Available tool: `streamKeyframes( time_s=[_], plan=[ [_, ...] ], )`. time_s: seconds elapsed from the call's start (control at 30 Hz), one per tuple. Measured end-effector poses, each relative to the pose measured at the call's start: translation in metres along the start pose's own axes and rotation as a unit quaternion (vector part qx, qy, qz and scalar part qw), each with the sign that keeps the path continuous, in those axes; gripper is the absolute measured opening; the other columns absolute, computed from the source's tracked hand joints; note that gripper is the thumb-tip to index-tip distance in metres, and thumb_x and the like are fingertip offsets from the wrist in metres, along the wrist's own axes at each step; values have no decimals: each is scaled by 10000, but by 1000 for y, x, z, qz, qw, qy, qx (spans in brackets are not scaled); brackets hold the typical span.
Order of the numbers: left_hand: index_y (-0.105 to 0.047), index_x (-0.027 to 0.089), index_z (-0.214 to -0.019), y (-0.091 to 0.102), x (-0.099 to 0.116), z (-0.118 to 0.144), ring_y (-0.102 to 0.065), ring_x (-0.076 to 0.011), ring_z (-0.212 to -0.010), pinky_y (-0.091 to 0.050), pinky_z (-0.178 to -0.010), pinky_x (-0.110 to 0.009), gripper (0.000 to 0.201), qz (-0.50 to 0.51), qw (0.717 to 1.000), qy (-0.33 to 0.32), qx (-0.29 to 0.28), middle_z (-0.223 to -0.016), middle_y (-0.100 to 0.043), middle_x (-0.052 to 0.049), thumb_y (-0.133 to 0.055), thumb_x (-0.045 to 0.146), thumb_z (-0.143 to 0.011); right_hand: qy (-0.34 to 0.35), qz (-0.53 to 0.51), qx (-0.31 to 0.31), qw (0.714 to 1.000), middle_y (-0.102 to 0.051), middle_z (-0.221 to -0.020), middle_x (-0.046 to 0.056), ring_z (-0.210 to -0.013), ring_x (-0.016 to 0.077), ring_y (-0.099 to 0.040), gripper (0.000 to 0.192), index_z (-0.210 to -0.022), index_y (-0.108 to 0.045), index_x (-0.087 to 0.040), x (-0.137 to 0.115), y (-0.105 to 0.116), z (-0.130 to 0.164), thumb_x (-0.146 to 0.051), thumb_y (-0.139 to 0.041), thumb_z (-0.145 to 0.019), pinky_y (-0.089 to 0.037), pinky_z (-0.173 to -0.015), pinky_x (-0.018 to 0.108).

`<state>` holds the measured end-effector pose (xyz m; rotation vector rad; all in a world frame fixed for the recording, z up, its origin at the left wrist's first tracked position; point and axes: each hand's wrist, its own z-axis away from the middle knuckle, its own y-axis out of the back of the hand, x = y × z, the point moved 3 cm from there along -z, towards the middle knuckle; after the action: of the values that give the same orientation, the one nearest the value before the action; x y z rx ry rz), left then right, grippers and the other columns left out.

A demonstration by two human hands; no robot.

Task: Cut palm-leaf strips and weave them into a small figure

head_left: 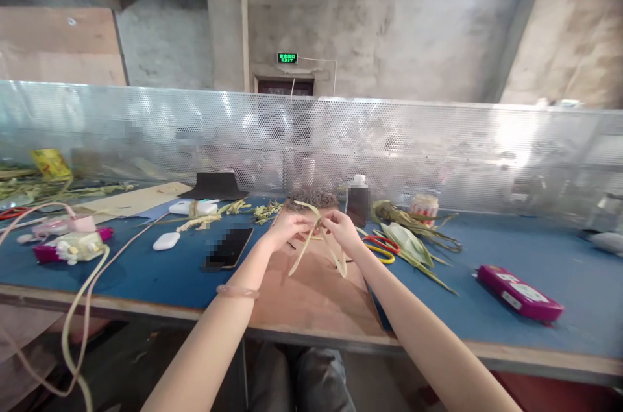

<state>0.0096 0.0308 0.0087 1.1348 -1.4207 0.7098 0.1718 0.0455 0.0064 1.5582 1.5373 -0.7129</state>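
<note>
My left hand (291, 230) and my right hand (341, 230) meet above a brown board (311, 308), fingers closed in a pinch. Between them they hold a pale yellow-green strip (302, 251), which looks like a dried leaf. One end curls up over my fingers, and two lengths hang down towards the board. The exact grip at the crossing is partly hidden by my fingertips. Behind my hands lies a grey-brown coiled bundle (314, 199). Scissors with red and yellow handles (384, 247) lie right of my right hand.
Left on the blue table (180, 282) are a dark phone (233, 247), a white case (166, 241) and a power strip (73, 247) with cables. Leaves (409, 243), a jar (424, 207) and a magenta box (518, 293) stand or lie right. A perforated metal screen (219, 133) runs behind.
</note>
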Motion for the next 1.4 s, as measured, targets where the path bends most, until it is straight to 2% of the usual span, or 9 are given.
streamKeyframes(
  time_s=[0.23,0.33,0.43,0.57,0.7,0.87,1.1,1.27,1.4],
  plan=[
    [-691,122,-844,0,0,-2,-490,-48,-591,-338,-527,-178,269,115,993,-5,-2,-723,-610,-5,-768,191,-596,-4,-33,-18,999,-615,-688,3,-619,105,-562,177,-751,-581,-151,1,-6,-1,-321,-574,-705,-471,-577,229],
    [-666,104,-791,0,-2,-3,-543,-64,-629,-423,-619,-196,194,159,987,-13,2,-720,-605,-11,-751,176,-633,-22,-44,-27,998,-621,-665,6,-595,106,-567,172,-751,-578,-147,2,-9,0,-313,-581,-706,-465,-555,227],
    [-638,99,-776,-1,-4,-5,-604,-112,-711,-475,-773,-280,163,174,985,-12,-3,-738,-623,-32,-731,178,-667,-33,-43,-28,998,-620,-630,-2,-547,94,-553,143,-743,-568,-149,2,-9,1,-286,-587,-707,-444,-522,212],
    [-623,99,-783,-2,-4,-6,-618,-129,-718,-492,-781,-313,187,143,989,-14,22,-749,-633,-40,-735,188,-662,-40,-37,-21,998,-626,-621,-1,-534,92,-562,92,-727,-555,-151,1,-9,1,-238,-580,-713,-444,-510,204],
    [-611,114,-796,0,-5,-6,-608,-127,-700,-485,-644,-256,254,97,994,-14,54,-749,-627,-34,-754,253,-638,-53,-39,-14,998,-654,-656,17,-549,93,-586,55,-727,-553,-149,-1,-8,2,-199,-574,-718,-457,-509,196],
    [-586,132,-798,4,-7,-6,-597,-121,-661,-397,-483,-179,320,35,997,-11,71,-745,-622,-33,-757,337,-622,-56,-37,-9,998,-651,-642,11,-536,88,-588,40,-717,-548,-149,-3,-9,4,-172,-581,-718,-452,-483,181],
    [-586,144,-829,1,-6,-3,-625,-159,-705,-428,-488,-195,366,-56,997,-10,60,-760,-638,-60,-716,434,-647,-53,-21,-22,998,-674,-658,40,-577,124,-621,39,-725,-588,-142,-1,-10,6,-179,-588,-735,-455,-491,204],
    [-584,148,-824,0,-6,-3,-606,-134,-643,-411,-474,-187,381,-78,994,-15,72,-730,-640,-53,-700,468,-653,-51,-13,-34,998,-673,-662,45,-578,127,-612,33,-720,-594,-142,0,-10,4,-169,-592,-738,-457,-497,213],
    [-593,138,-793,1,-7,-5,-546,-97,-548,-385,-459,-185,368,-79,994,-9,79,-687,-635,-42,-696,464,-656,-18,34,-42,998,-664,-697,42,-579,123,-592,47,-734,-578,-147,2,-10,3,-180,-558,-762,-446,-511,220]
  ],
)
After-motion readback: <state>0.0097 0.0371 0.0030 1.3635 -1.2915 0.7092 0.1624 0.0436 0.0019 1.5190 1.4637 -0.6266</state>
